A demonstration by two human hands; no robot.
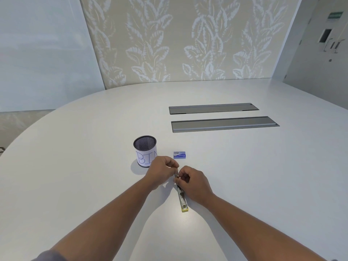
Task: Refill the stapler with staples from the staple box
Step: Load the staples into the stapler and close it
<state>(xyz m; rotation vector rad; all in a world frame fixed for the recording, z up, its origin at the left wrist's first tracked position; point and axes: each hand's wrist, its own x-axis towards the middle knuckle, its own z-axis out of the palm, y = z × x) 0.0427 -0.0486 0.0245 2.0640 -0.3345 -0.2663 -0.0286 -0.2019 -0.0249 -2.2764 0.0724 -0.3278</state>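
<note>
A long metal stapler [182, 198] with a yellow near end lies opened out on the white table, running away from me. My right hand [192, 182] curls its fingers around the stapler's far end. My left hand [162, 171] meets it there, pinching something small and metallic at the same end; what it is stays too small to tell. The blue staple box [179, 155] sits flat on the table just beyond both hands, touched by neither.
A black mesh cup [145, 151] with a paper label reading "BIN" stands left of the staple box, close behind my left hand. Two long grey recessed panels [224, 124] lie farther back on the right. The table's rounded edge [56, 117] curves away on the left.
</note>
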